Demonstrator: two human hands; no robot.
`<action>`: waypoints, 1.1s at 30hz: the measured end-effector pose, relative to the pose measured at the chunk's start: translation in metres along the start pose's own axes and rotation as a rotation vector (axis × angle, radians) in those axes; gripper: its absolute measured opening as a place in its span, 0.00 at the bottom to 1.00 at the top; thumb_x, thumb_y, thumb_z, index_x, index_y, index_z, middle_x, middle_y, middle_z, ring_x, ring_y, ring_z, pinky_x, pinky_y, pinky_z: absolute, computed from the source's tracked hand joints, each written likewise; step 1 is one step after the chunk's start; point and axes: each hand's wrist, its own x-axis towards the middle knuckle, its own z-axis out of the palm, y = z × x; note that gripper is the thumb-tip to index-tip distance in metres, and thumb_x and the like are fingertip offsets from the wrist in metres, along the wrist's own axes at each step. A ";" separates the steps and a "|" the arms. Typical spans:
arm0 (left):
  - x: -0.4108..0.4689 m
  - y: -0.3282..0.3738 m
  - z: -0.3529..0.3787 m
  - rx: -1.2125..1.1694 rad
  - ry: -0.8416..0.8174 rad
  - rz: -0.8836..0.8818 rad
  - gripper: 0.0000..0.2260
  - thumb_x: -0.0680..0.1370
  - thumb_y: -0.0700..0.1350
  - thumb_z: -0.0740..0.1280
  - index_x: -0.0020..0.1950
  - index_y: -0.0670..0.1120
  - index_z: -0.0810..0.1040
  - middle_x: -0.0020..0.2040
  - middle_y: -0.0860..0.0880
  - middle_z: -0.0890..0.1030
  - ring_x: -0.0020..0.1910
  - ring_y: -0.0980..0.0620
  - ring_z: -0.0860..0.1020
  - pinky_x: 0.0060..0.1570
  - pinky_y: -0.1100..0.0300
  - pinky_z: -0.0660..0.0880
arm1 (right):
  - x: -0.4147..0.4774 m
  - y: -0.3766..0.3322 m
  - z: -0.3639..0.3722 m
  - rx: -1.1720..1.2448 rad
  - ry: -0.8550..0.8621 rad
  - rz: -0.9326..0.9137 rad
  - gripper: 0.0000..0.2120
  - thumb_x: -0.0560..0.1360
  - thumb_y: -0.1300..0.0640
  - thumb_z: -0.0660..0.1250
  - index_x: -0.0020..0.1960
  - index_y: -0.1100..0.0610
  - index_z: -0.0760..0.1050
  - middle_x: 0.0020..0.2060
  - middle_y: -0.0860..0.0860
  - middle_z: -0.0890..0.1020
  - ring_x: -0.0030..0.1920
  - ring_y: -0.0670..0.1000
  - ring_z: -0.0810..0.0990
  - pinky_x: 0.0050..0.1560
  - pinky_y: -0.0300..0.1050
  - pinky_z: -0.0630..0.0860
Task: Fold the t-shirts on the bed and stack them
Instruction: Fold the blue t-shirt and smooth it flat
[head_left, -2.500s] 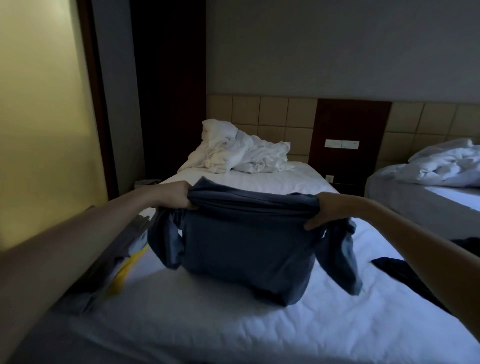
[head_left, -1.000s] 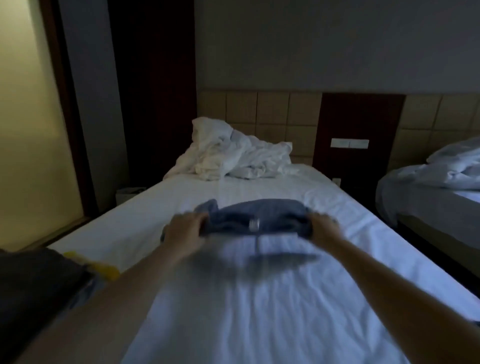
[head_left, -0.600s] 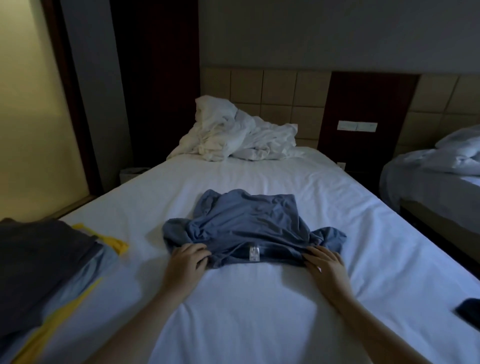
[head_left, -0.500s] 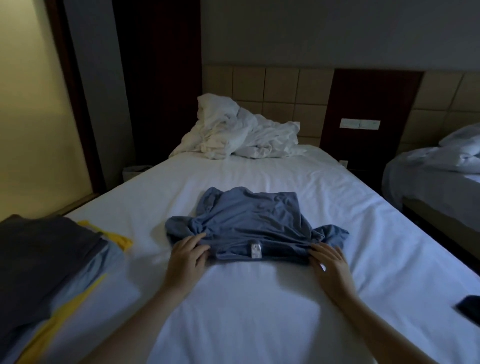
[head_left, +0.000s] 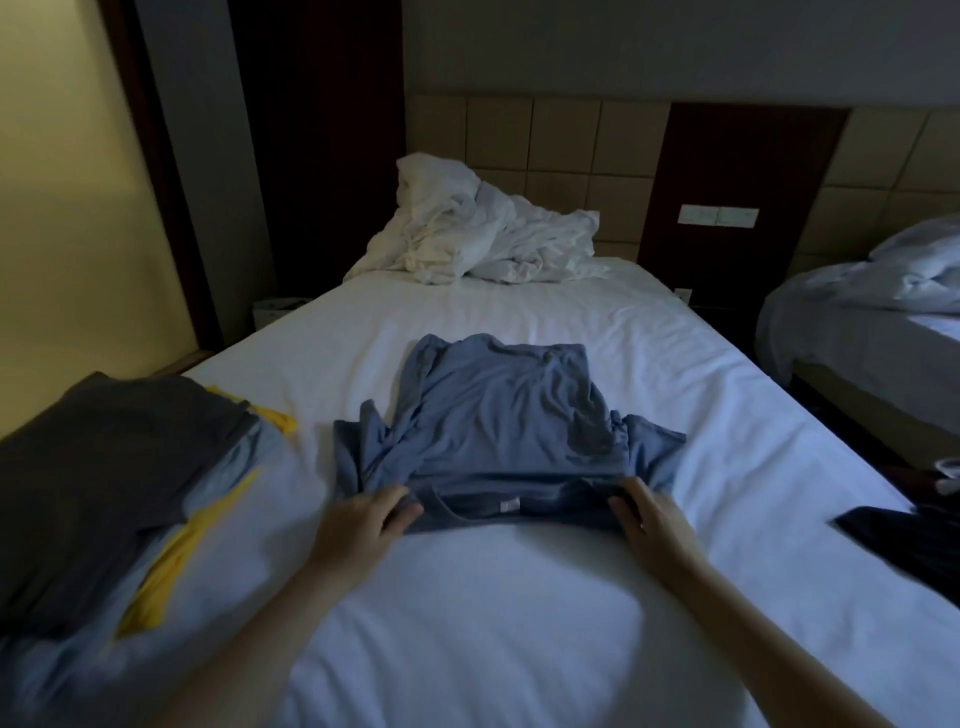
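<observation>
A blue t-shirt (head_left: 498, 421) lies on the white bed (head_left: 493, 613), folded in half with its collar and label toward me and both sleeves sticking out sideways. My left hand (head_left: 363, 525) rests at the shirt's near left corner, fingers laid flat on the cloth. My right hand (head_left: 649, 519) lies at the near right corner, its fingers touching the shirt's edge. On the left of the bed is a stack of folded shirts (head_left: 104, 483): dark grey on top, light blue and yellow below.
A crumpled white duvet (head_left: 478, 239) is heaped at the head of the bed. A dark garment (head_left: 904, 540) lies at the bed's right edge. A second bed (head_left: 872, 332) stands to the right across a narrow gap. The wall and door are at left.
The blue shirt, held up in the air earlier, was laid down on the bed folded in half. My hands now lie at its near corners.
</observation>
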 end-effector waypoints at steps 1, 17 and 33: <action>-0.005 -0.004 -0.001 0.008 -0.076 0.048 0.25 0.79 0.66 0.48 0.45 0.50 0.75 0.34 0.51 0.81 0.33 0.53 0.78 0.27 0.62 0.70 | -0.004 -0.001 -0.005 -0.072 -0.015 -0.058 0.16 0.76 0.51 0.65 0.58 0.60 0.75 0.49 0.59 0.81 0.49 0.60 0.79 0.46 0.46 0.70; -0.050 0.002 -0.081 -0.101 -0.426 -0.080 0.18 0.70 0.34 0.66 0.41 0.53 0.61 0.40 0.41 0.75 0.39 0.40 0.75 0.36 0.55 0.65 | -0.091 0.004 -0.044 -0.090 0.042 -0.084 0.07 0.67 0.52 0.66 0.41 0.52 0.81 0.38 0.47 0.82 0.46 0.46 0.72 0.42 0.44 0.51; -0.098 0.051 -0.120 -0.150 -0.697 -0.240 0.18 0.75 0.51 0.69 0.64 0.52 0.74 0.47 0.50 0.77 0.45 0.54 0.77 0.45 0.61 0.70 | -0.159 -0.021 -0.050 -0.227 -0.004 -0.229 0.18 0.67 0.51 0.59 0.53 0.49 0.80 0.38 0.51 0.77 0.44 0.51 0.69 0.50 0.43 0.65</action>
